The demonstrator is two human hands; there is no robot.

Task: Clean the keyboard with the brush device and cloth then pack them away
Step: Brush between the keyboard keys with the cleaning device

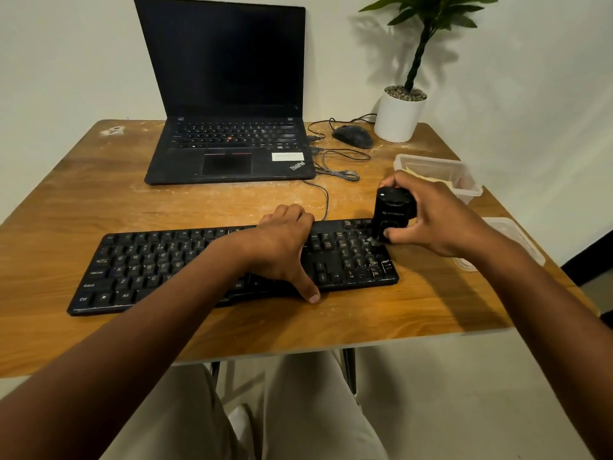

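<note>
A black keyboard [149, 263] lies across the wooden table [83, 194], dusty with pale specks. My left hand [282, 247] lies over its middle right part, fingers curled over the far edge and thumb down at the near edge, gripping it. My right hand [438, 217] grips a black cylindrical brush device [391, 210], upright on the number pad at the keyboard's far right corner. A yellowish cloth [428, 175] lies inside a clear plastic container [464, 180] behind my right hand.
An open black laptop [229, 94] stands at the back, with a black mouse [353, 136] and tangled cables [338, 167] to its right. A potted plant in a white pot [399, 117] sits at the back right. The clear container lid [517, 240] lies by the right edge.
</note>
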